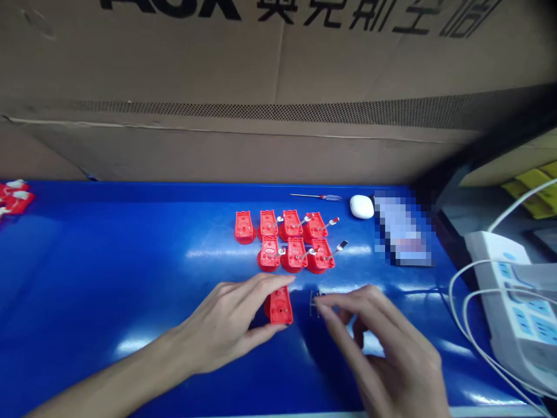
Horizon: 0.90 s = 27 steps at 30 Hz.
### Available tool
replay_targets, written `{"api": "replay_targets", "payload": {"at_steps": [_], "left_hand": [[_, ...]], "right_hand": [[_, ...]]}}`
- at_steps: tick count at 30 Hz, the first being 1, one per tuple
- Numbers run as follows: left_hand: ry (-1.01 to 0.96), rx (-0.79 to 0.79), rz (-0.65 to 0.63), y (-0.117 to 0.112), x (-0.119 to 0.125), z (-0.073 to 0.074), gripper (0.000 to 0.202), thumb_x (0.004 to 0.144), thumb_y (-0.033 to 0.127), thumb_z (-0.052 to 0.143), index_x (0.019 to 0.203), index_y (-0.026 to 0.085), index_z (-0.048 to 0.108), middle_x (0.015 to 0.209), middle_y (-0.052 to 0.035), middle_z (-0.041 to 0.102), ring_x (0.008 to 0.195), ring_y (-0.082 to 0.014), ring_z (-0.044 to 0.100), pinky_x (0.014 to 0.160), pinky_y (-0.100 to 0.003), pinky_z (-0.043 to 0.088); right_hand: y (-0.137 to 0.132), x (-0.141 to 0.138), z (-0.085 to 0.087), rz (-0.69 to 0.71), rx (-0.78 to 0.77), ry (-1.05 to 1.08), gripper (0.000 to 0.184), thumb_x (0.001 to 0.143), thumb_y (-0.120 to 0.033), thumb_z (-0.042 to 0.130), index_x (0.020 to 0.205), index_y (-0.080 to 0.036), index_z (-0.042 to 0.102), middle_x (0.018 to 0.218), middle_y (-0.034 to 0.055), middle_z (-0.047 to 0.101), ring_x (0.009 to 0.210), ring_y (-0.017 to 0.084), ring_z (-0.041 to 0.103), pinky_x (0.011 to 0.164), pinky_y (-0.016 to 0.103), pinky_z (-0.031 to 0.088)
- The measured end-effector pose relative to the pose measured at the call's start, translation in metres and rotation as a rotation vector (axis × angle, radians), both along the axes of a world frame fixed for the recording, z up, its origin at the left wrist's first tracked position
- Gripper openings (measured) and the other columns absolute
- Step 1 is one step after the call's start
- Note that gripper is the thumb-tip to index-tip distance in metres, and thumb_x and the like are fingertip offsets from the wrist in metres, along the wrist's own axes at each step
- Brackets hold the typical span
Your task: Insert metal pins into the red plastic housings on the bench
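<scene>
My left hand (pixel 230 319) grips a red plastic housing (pixel 281 306) between the thumb below and the fingers above, low over the blue table. To its right, my right hand (pixel 378 342) is closed in a pinch at a few thin metal pins (pixel 312 303). The fingertips cover part of the pins. Beyond the left hand stand two rows of similar red housings (pixel 296 254). Most of these have a thin metal stem with a small white, red or dark end leaning out to the right; the back-left housing (pixel 244 227) shows none.
A screwdriver (pixel 319 197) lies behind the housings, beside a white rounded case (pixel 361 206) and a pixelated flat object (pixel 402 229). At right, white cables run by a power strip (pixel 509 296). Red-and-white parts (pixel 15 197) sit far left. A cardboard box (pixel 261 69) walls the back.
</scene>
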<state>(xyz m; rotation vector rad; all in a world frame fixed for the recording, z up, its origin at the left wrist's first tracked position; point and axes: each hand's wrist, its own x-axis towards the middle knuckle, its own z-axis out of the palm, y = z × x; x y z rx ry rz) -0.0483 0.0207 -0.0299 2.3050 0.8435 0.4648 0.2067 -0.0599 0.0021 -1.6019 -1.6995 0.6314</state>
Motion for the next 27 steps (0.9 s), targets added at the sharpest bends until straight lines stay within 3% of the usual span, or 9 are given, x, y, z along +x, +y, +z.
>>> {"api": "replay_targets", "payload": {"at_steps": [2,6,9,18,27], "left_hand": [[0.006,0.001,-0.006,0.0,0.0,0.001,0.061,0.109,0.039,0.068,0.164,0.027,0.043,0.131,-0.0087,0.075,0.1,-0.0209,0.078,0.088,-0.033,0.066],[-0.013,0.013,-0.011,0.001,0.0,0.001,0.061,0.109,0.037,0.068,0.163,0.026,0.043,0.137,-0.01,0.073,0.103,-0.0207,0.078,0.087,-0.032,0.066],[-0.009,-0.003,-0.012,0.002,0.001,-0.001,0.063,0.108,0.037,0.069,0.164,0.028,0.042,0.142,-0.0097,0.071,0.105,-0.0208,0.078,0.087,-0.032,0.065],[0.016,-0.006,-0.009,0.001,0.0,0.001,0.062,0.109,0.038,0.068,0.164,0.029,0.041,0.141,-0.0089,0.071,0.103,-0.0204,0.077,0.087,-0.032,0.064],[0.031,-0.021,-0.003,0.001,0.001,0.002,0.064,0.107,0.037,0.069,0.165,0.028,0.041,0.134,-0.0095,0.073,0.097,-0.0215,0.077,0.085,-0.033,0.064]], "right_hand": [[-0.001,0.012,-0.006,-0.057,-0.065,-0.032,0.016,0.112,-0.032,0.062,0.122,-0.029,0.073,0.105,0.0053,0.07,0.085,0.021,0.066,0.073,0.031,0.057],[0.0,0.022,-0.022,0.005,-0.113,-0.036,0.019,0.114,-0.035,0.057,0.118,-0.029,0.075,0.11,0.0063,0.07,0.101,0.024,0.069,0.085,0.035,0.057],[0.0,0.019,-0.029,0.053,-0.119,-0.017,0.02,0.115,-0.033,0.055,0.119,-0.028,0.075,0.107,0.007,0.068,0.1,0.025,0.067,0.085,0.037,0.055],[0.0,0.019,-0.028,0.001,-0.075,0.006,0.023,0.113,-0.034,0.06,0.129,-0.03,0.076,0.101,0.0049,0.066,0.091,0.022,0.064,0.078,0.033,0.053],[-0.003,0.018,-0.028,-0.043,-0.095,0.03,0.021,0.11,-0.036,0.067,0.127,-0.031,0.077,0.092,0.0001,0.065,0.08,0.017,0.062,0.074,0.029,0.051]]}}
